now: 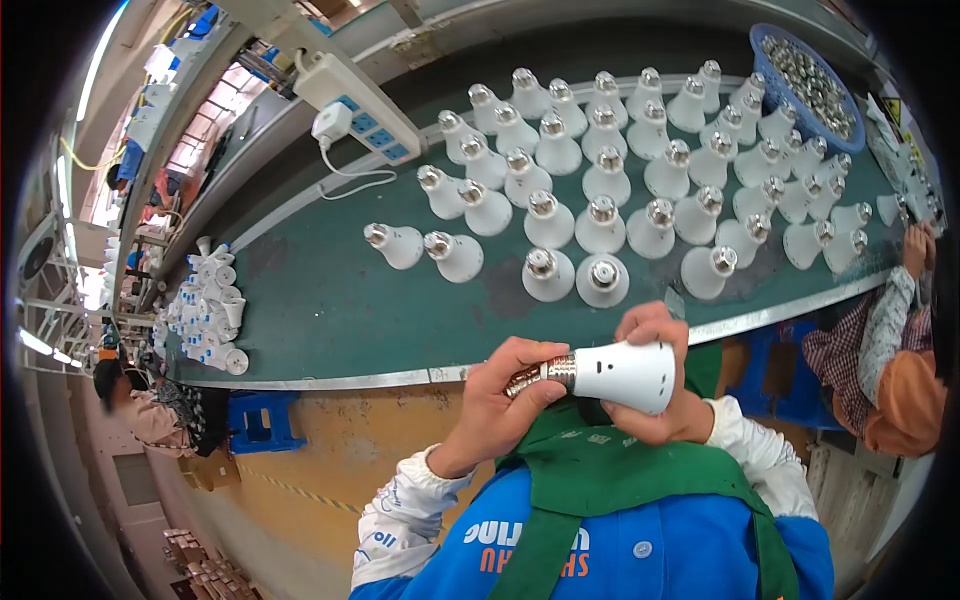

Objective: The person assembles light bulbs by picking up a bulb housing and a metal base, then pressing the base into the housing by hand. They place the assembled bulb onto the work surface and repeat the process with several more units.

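Note:
In front of the blue shirt and green apron, a white bulb housing [622, 374] lies sideways between my hands. My right hand [672, 412] is wrapped round its wide end. At the narrow end, my left hand [492, 402] pinches shiny metal screw caps [530, 378], which line up with the housing; the foremost cap meets or covers its neck, and fingers hide part of them. Beyond my hands, several white bulbs [603, 281] with metal caps stand in loose rows on the green table [380, 310].
A blue basket [757, 60] of metal caps sits at the back right. Along the back is a power strip [360, 110] with a plugged-in cable. White housings [215, 305] are heaped at the left. People sit at both sides, near blue stools [262, 420]; one person's hands [917, 248] are at the right.

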Motion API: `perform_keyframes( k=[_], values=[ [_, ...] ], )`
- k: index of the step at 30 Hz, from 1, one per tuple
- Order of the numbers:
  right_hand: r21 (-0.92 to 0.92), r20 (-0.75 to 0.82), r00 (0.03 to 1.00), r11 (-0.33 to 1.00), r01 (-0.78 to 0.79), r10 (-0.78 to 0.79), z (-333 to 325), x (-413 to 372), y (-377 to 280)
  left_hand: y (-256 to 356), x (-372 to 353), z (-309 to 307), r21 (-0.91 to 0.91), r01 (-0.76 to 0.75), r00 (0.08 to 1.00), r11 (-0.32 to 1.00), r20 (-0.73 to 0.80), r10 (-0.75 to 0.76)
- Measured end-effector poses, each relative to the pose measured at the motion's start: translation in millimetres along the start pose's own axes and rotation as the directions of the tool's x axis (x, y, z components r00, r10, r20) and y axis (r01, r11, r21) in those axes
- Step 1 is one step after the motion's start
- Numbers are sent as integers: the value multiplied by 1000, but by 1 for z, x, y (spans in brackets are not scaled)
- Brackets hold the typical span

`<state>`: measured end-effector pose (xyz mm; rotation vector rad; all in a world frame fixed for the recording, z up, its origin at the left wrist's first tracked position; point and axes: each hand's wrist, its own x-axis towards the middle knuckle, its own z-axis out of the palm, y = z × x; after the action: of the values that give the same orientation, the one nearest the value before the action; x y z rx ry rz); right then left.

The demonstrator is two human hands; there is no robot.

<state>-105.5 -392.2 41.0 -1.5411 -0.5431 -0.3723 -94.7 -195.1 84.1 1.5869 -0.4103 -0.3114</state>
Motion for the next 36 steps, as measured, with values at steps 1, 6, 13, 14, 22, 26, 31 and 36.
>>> perform_keyframes(
  k=[1, 6, 13, 14, 22, 26, 31, 36],
  values=[
    [-103, 30, 999, 995, -9, 13, -1, 0, -3, -4, -1, 1, -78, 150, 988, 986, -16, -152],
    [-61, 68, 997, 998, 36, -31, 6, 5, -8, -21, -10, -5, -357, 226, 964, 906, -52, -261],
    [-23, 132, 960, 969, -245, 246, 0, 8, -10, -33, -10, -6, -599, 324, 896, 732, -54, -441],
    [-5, 121, 960, 967, -253, 252, 1, 8, -7, -35, -9, -5, -600, 329, 898, 729, -39, -438],
    [-36, 128, 938, 947, -320, 321, 0, 9, -4, -55, -14, -4, -679, 341, 906, 650, 54, -419],
    [-70, 103, 937, 942, -328, 334, 3, 14, -7, -65, -15, -5, -660, 411, 877, 629, 99, -469],
    [-112, 137, 954, 961, -254, 268, 6, 20, -8, -75, -23, 2, -784, 458, 804, 420, 164, -571],
    [-136, 123, 959, 961, -239, 256, 11, 23, -10, -81, -29, 5, -835, 477, 756, 274, 231, -613]
  ],
)
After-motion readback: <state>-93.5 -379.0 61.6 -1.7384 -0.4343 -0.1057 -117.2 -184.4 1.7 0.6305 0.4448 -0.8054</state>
